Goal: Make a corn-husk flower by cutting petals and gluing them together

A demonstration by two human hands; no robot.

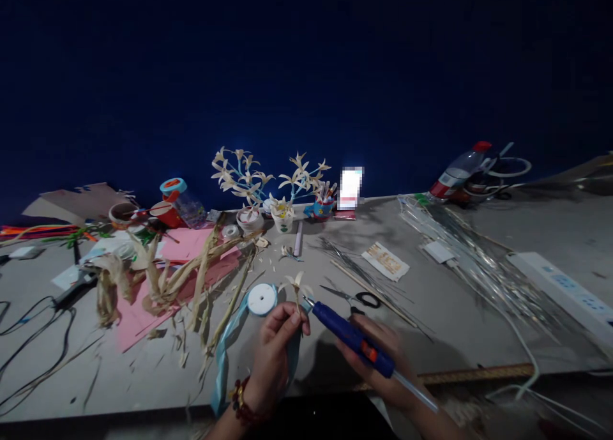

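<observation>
Between thumb and fingers, my left hand (281, 338) pinches the stem of a pale craft flower (297, 288), petals up. A blue glue gun (349, 333) is gripped in my right hand (383, 357), a clear glue stick (416, 392) poking out of its back end. Its metal nozzle points at the flower's base; whether they touch I cannot tell. Beside my left hand lies a roll of light blue ribbon (262, 299), its loose tail (221, 370) running to the table's front edge. Black-handled scissors (352, 295) rest just beyond the glue gun.
Potted flower sprays (249, 178) stand at the back near a pen cup (322, 209) and a lit phone (350, 188). Dried husks (163, 287) cover pink paper (138, 318) at left. Bundled wires (474, 255), a tilted bottle (454, 175) and a power strip (565, 290) lie at right.
</observation>
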